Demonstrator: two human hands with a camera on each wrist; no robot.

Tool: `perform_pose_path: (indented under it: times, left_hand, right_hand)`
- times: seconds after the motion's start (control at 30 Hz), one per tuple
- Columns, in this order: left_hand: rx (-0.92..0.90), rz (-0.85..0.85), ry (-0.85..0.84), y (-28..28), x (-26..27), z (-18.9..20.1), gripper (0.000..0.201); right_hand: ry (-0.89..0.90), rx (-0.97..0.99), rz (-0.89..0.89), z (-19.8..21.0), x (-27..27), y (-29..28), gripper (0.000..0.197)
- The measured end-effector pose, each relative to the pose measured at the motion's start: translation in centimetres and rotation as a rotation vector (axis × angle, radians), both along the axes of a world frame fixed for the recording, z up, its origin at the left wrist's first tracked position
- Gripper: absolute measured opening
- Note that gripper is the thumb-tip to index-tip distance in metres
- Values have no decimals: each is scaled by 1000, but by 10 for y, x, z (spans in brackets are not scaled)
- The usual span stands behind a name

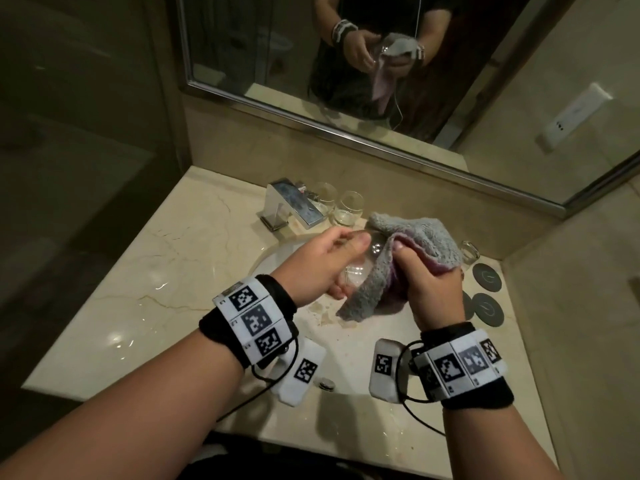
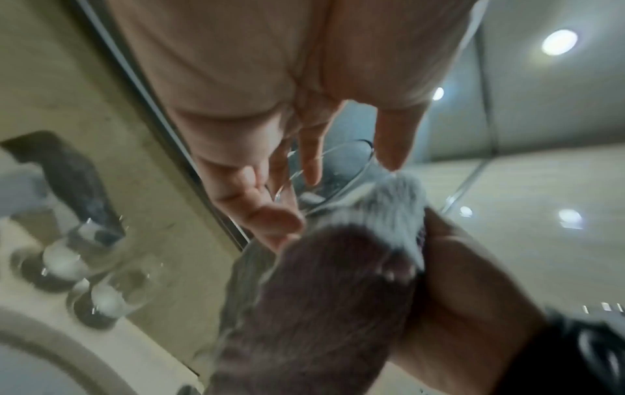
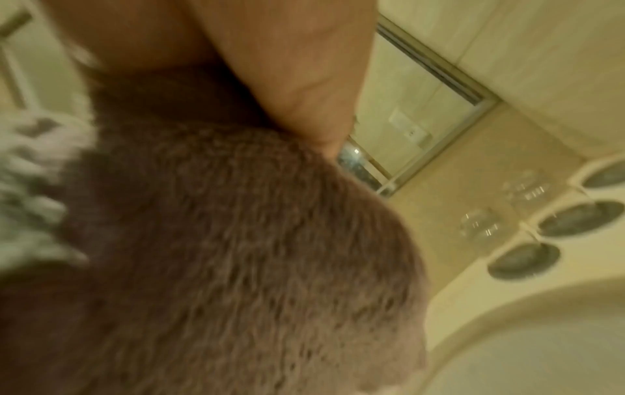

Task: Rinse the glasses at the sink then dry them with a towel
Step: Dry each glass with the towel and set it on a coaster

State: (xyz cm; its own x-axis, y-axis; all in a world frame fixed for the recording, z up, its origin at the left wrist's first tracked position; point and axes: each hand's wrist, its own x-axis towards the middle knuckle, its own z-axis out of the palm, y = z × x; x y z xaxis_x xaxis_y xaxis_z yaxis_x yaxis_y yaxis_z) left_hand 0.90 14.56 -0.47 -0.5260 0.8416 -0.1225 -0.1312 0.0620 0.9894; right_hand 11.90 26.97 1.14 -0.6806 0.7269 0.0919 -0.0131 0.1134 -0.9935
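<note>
Over the sink, my left hand [image 1: 325, 261] grips a clear glass [image 1: 362, 263] on its side, thumb on top and fingers beneath. My right hand [image 1: 426, 282] grips a grey towel [image 1: 415, 233] with a pink inner face and presses it against the glass's open end. In the left wrist view the glass [image 2: 341, 171] lies between my left fingers, and the towel [image 2: 321, 294] bunches up against it from my right hand [image 2: 473, 294]. The towel [image 3: 236, 227] fills most of the right wrist view under my right hand [image 3: 287, 80], hiding the glass.
Two more glasses [image 1: 325, 195] [image 1: 348, 207] stand behind the chrome faucet [image 1: 291, 202]. Another glass [image 1: 469, 252] sits at the right by dark round coasters [image 1: 486, 277]. The sink basin [image 1: 270, 258] lies below my hands; a mirror [image 1: 346, 81] covers the back wall.
</note>
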Motion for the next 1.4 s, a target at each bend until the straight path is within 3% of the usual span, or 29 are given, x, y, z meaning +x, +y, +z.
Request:
perform_pose_path:
  times: [0.07,0.13,0.23,0.3,0.37,0.5,0.57,0.67,0.7,0.77,0.87,0.97,1.03,1.07,1.13,1.2,1.23,1.3,1.37,1.4]
  left_hand:
    - [26,-5,227,-2,-1,-3,47]
    - [11,3,313,-2,-2,-6,57]
    - [-39,-39,7,-1,-1,-3,78]
    - [-30,-33,-129,0,-2,-3,72]
    - [2,-30,-26,-2,0,-2,64]
    - [73,12,254,-3,3,-4,55]
    - [22,-13,199,-3,3,-4,65]
    - [-43,-43,-60,-3,2,0,67]
    - [-26,-42,-44,-4,3,2,62]
    - [31,-44,168,-7,4,3,54]
    - [50,-30,322,-7,3,1,63]
    - [-1,-54,65,-4,7,4,83]
    - [-2,-49,-135,-3,7,4,83]
    - [13,-41,-151,-3,7,4,74]
    - [48,-36,40,-5,6,2,55]
    - [74,-50,240,-6,5,-2,58]
    - [76,-54,252,-7,5,-2,64]
    - [66,-63,93,-6,6,1,75]
    - [38,-66,-140,-4,6,6,75]
    - [28,-65,-177,-4,6,6,71]
  right_hand:
    - [-27,-109,21,2,-4,1,18]
    - [-2,-182,41,-1,-5,4,20]
    - [28,-7,-13,-2,0,2,10]
    - [48,132,-31,-1,4,-2,21]
    - [88,161,-46,-1,4,-4,24]
    - [83,-65,-51,-1,-4,1,15]
    - [98,-30,-55,-1,-2,0,22]
    - [148,133,-42,1,4,-7,26]
    - [158,157,-41,0,5,-8,26]
    - [152,88,-57,-3,1,-5,25]
    - [105,-92,-52,-5,-4,0,26]
    - [146,3,-79,0,0,-3,26]
    - [173,113,-75,2,3,-8,26]
    - [177,134,-70,1,4,-9,24]
    - [150,84,-74,1,3,-7,14]
    - [112,-86,-65,-1,0,-3,18]
    - [114,-143,-67,-3,0,-1,27]
    - [150,-125,-104,-2,2,-2,39]
    - [170,27,-118,-2,6,-6,34]
    - [170,92,-102,-1,7,-8,31]
